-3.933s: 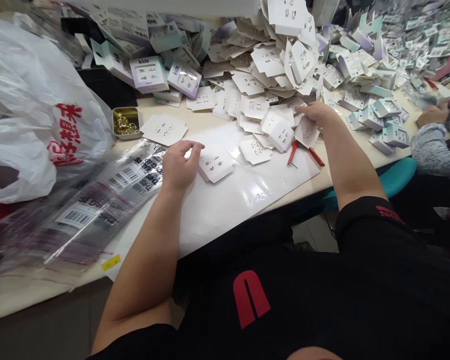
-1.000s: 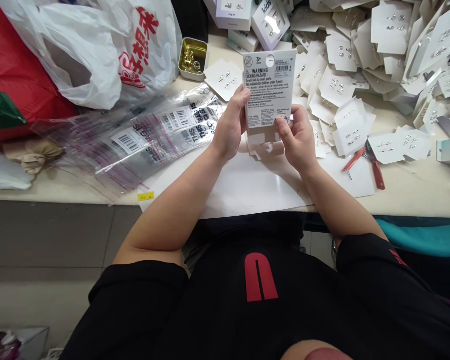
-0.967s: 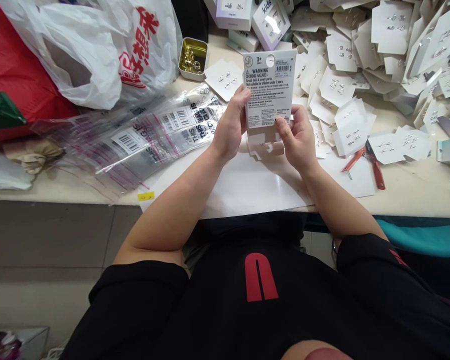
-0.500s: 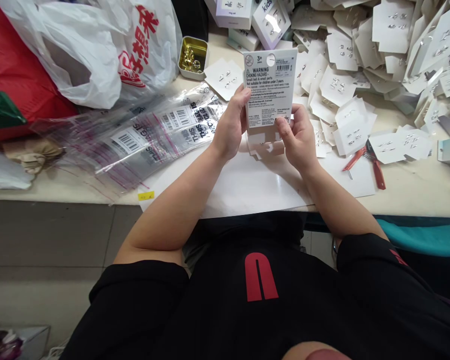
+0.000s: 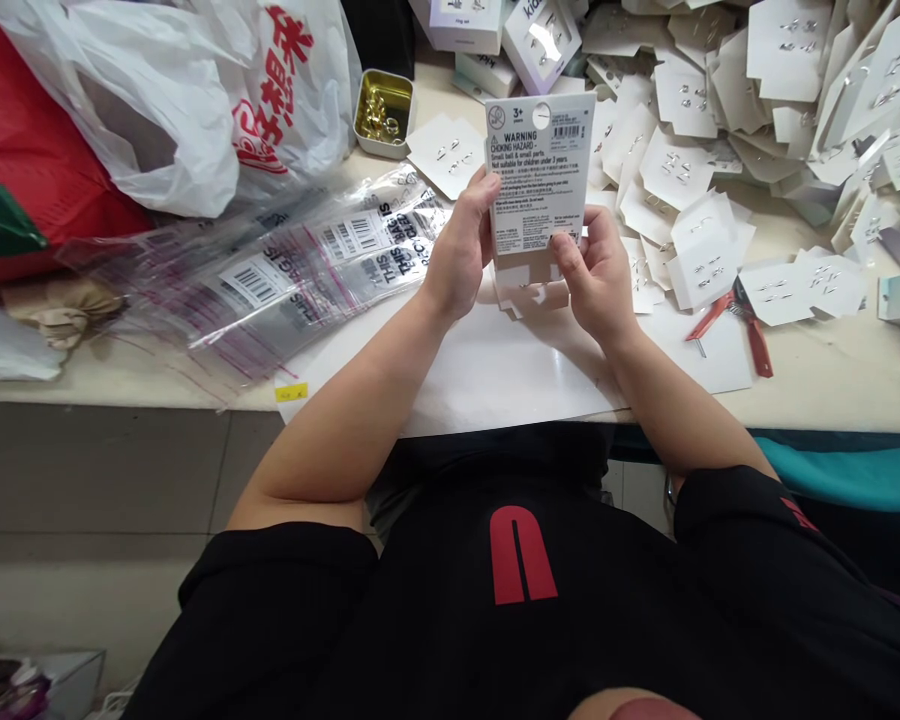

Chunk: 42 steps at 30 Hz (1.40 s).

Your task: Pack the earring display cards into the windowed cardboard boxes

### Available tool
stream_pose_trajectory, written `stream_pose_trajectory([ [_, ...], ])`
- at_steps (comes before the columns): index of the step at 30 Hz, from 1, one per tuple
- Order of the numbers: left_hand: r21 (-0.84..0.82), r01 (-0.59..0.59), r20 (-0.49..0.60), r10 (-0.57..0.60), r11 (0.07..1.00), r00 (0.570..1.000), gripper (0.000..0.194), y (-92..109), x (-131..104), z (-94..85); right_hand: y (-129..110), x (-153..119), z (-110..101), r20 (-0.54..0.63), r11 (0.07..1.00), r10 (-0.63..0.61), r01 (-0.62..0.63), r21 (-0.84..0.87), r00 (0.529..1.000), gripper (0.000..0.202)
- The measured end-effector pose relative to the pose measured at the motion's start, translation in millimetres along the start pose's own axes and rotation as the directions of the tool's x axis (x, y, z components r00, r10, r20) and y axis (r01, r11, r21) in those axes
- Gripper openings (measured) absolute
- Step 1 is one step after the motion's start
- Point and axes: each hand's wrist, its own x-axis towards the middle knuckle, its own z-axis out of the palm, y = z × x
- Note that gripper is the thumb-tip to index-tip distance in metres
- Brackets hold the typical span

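Both of my hands hold a small white cardboard box point(image 5: 536, 180) upright above the table, its printed back with a choking-hazard warning facing me. My left hand point(image 5: 465, 235) grips its left edge, thumb along the side. At the lower right corner, my right hand point(image 5: 598, 265) presses its thumb on the printed face; its other fingers go behind. A hanging hole shows at the box's top, and open flaps seem to stick out at its bottom. Behind the box, to the left, lies a white card point(image 5: 448, 155) with small rings. Under my hands is a white sheet point(image 5: 495, 375).
Clear barcoded plastic bags point(image 5: 292, 265) lie at left, below a white carrier bag point(image 5: 172, 120). A small gold tin point(image 5: 384, 110) holds metal rings. Red-handled pliers point(image 5: 750, 330) rest at right, near heaped ring cards point(image 5: 709, 255). Several packaged boxes point(image 5: 544, 45) stand at the back.
The view has shifted very slightly. My hands keep the same hold on the box, and nothing else has visibly moved.
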Motion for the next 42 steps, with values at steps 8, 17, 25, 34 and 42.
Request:
stream_pose_trajectory([
  [8, 0.041, -0.021, 0.038, 0.019, 0.999, 0.999, 0.047, -1.5, 1.7, -2.7, -4.3, -0.1, 0.8, -0.112, 0.992, 0.082, -0.070, 0.105, 0.990, 0.076],
  [17, 0.041, 0.003, -0.050, 0.000, 0.999, 0.999, 0.057, -1.1, -1.1, -1.1, 3.0, 0.3, 2.9, -0.134, 0.999, 0.020, -0.014, 0.048, 0.991, 0.075],
  [25, 0.027, 0.008, -0.067, -0.006, 1.000, 0.998, 0.055, -5.8, 1.5, -4.1, 12.1, -1.4, 3.7, -0.168, 0.993, -0.046, 0.064, 0.102, 0.985, 0.074],
  [34, 0.072, -0.019, -0.046, 0.022, 0.997, 0.999, 0.057, -10.6, 1.2, -3.6, 10.4, -2.2, 5.3, -0.156, 0.994, -0.033, 0.049, 0.099, 0.987, 0.078],
  [42, 0.286, -0.698, 0.212, 0.667, 0.657, 0.714, 0.065, -1.5, 20.5, -30.8, 18.4, 11.2, -23.9, -0.270, 1.000, -0.031, 0.028, -0.015, 0.962, 0.085],
])
